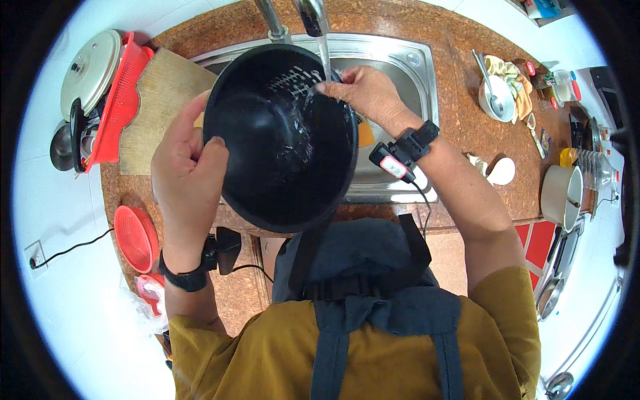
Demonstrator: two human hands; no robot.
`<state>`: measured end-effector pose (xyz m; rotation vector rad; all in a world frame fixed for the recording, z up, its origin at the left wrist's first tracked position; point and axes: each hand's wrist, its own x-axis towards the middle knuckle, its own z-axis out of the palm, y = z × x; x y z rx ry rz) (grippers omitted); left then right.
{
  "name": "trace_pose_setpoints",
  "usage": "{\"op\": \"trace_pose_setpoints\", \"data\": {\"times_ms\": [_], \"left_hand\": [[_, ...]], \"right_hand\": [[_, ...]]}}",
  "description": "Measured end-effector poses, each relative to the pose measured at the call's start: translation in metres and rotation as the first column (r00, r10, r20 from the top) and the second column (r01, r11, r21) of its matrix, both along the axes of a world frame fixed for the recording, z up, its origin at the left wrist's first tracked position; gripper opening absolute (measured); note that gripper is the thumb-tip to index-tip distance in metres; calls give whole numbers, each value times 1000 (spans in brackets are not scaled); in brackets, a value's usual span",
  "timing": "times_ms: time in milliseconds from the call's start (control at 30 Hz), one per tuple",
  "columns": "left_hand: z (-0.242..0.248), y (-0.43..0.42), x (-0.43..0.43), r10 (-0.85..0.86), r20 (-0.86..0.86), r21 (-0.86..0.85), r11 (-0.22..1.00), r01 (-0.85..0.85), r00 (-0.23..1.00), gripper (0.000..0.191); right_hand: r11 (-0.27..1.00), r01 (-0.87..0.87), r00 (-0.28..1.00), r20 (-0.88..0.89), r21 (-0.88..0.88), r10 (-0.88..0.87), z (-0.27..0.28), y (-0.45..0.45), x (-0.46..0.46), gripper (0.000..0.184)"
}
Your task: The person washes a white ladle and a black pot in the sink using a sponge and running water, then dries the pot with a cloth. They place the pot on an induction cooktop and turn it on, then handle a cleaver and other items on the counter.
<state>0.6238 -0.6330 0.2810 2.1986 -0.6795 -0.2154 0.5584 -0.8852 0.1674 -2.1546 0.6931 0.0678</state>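
A deep black cooking pot (260,190), likely a rice cooker's inner pot, is tilted with its mouth towards me over the stainless steel sink (425,85). My left hand (187,157) grips its left rim, thumb over the edge and fingers behind the wall. At the upper right rim, my right hand (372,95) holds on, thumb on the inner side. Water (324,52) runs from the faucet (311,20) into the pot beside that thumb. Wet streaks and pale scale marks show on the inner wall. Partly behind the pot, an orange item (366,135) lies in the sink.
A wooden cutting board (165,100) and a red plastic basket (112,115) stand left of the sink, a red bowl (135,240) nearer me. On the right counter are a white bowl (492,105) with a spoon, a white rice paddle (501,171) and a pale pot (555,195).
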Motion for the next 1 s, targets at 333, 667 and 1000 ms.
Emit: {"op": "trace_pose_setpoints", "data": {"times_ms": [333, 667, 1000], "left_hand": [[-28, -9, 21, 17, -311, -268, 958, -105, 950, 45], [-75, -50, 14, -112, -522, -379, 918, -112, 846, 40], [-116, -20, 32, -28, -788, -254, 925, -282, 615, 26]], "right_hand": [[783, -39, 996, -36, 621, 78, -22, 19, -77, 26], [635, 409, 879, -97, 655, -467, 4, 2, -125, 21], [881, 274, 895, 232, 387, -380, 25, 0, -79, 18]]}}
